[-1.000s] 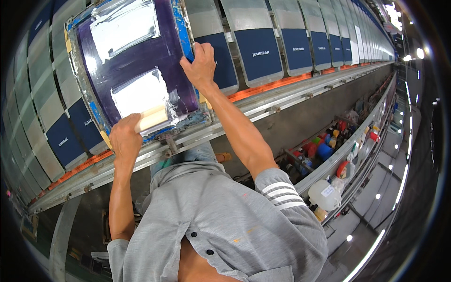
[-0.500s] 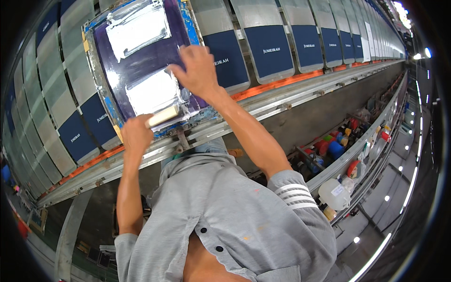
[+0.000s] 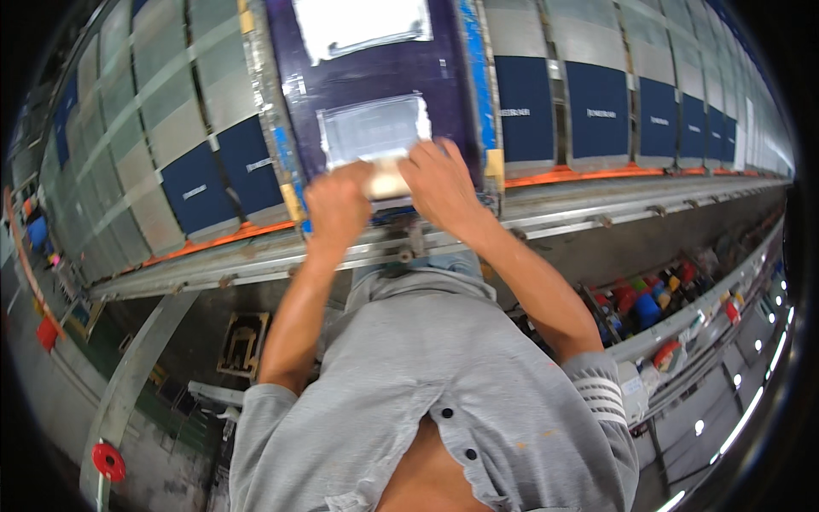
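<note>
A pale squeegee (image 3: 389,181) lies crosswise near the close end of a screen-printing frame (image 3: 476,60) with a dark purple mesh and blue tape on its sides. My left hand (image 3: 339,203) is closed around the squeegee's left end, and my right hand (image 3: 441,186) grips its right end; both are slightly blurred. Just beyond the squeegee, the near rectangular window (image 3: 375,126) looks greyish, with white ink along its edges. Farther off, a second window (image 3: 363,21) is thickly covered in white. The squeegee's blade is hidden.
Navy printed panels (image 3: 595,111) lie in a row on grey boards along a long table. An orange strip (image 3: 589,173) and a metal rail (image 3: 580,215) run along its near edge. Behind me to the right, a rack (image 3: 699,317) holds several coloured containers.
My right hand has come down from above the mesh onto the squeegee, which now lies straighter across the frame. The near window has turned from solid white to greyish. The view has shifted.
</note>
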Demonstrator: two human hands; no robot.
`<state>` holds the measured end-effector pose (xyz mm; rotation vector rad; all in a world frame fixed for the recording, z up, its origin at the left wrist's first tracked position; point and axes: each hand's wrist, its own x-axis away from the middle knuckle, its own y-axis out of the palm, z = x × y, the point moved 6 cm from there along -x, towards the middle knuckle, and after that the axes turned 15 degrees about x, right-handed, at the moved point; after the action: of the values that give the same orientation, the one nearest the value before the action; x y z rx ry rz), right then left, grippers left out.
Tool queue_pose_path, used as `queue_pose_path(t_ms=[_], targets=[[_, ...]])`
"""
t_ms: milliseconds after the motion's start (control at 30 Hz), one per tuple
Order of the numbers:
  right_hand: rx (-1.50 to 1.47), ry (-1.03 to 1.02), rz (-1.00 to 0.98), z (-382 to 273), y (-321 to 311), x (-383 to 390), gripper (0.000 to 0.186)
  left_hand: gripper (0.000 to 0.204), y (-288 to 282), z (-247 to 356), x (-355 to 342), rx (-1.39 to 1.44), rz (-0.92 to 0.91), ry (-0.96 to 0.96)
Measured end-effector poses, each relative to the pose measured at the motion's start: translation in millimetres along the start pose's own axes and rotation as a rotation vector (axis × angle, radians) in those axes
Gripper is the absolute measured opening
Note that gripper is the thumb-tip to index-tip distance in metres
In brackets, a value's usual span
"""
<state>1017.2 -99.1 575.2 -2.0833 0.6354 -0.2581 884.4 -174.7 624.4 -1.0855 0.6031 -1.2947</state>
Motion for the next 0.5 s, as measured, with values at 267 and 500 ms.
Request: queue_pose_path(t_ms=[267, 500], targets=[[-0.115, -0.034, -0.5, -22, -29, 14, 0.019, 0.033, -18, 26, 28, 0.08, -0.349, -0.239], [0.006, -0.008, -0.141, 56, -3, -94, 0.019, 0.024, -26, -14, -103, -0.078, -0.175, -0.138]])
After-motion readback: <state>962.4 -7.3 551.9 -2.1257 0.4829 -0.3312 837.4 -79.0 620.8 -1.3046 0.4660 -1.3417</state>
